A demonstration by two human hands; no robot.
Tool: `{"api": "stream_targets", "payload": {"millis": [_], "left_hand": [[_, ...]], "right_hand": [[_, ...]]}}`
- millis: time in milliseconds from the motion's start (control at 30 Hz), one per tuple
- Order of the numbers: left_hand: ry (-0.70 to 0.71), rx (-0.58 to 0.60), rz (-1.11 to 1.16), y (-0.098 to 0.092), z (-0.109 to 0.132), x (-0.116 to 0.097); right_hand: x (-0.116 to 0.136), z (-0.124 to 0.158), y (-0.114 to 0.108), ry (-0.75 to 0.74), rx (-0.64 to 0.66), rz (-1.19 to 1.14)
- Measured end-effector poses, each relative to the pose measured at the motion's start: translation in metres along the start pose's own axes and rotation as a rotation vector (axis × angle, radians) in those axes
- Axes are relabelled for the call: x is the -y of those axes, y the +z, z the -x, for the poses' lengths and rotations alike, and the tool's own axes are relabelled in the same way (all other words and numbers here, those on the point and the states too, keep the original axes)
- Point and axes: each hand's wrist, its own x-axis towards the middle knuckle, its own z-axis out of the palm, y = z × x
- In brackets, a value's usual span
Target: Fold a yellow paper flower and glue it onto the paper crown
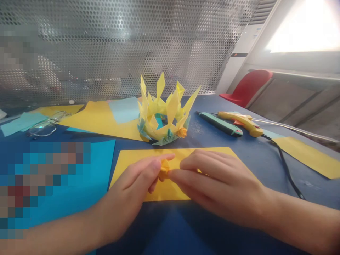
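A small folded yellow-orange paper flower (165,166) is pinched between my two hands, above a yellow paper sheet (170,193). My left hand (145,173) grips it from the left with thumb and fingers. From the right, the fingertips of my right hand (215,173) press against it; the curled fingers partly hide it. Just beyond the sheet stands a yellow paper crown (170,109) with tall pointed tips. Green folded leaves and an orange paper flower (182,132) sit along its lower rim.
To the right lie a green utility knife (220,124) and a yellow hot glue gun (243,120) with a black cord. Blue paper (102,159) is at left, with a blurred patch over it. Glasses (44,127) and coloured sheets lie farther back, before a perforated metal panel (119,53).
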Motion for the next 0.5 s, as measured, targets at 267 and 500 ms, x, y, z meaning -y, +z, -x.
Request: {"api": "stream_targets", "payload": {"millis": [267, 500], "left_hand": [[0.094, 0.036, -0.141, 0.003, 0.001, -0.002], [0.206, 0.006, -0.322, 0.003, 0.004, 0.002]], "right_hand": [[0.003, 0.003, 0.006, 0.153, -0.020, -0.180], [0.008, 0.000, 0.001, 0.007, 0.058, -0.063]]}}
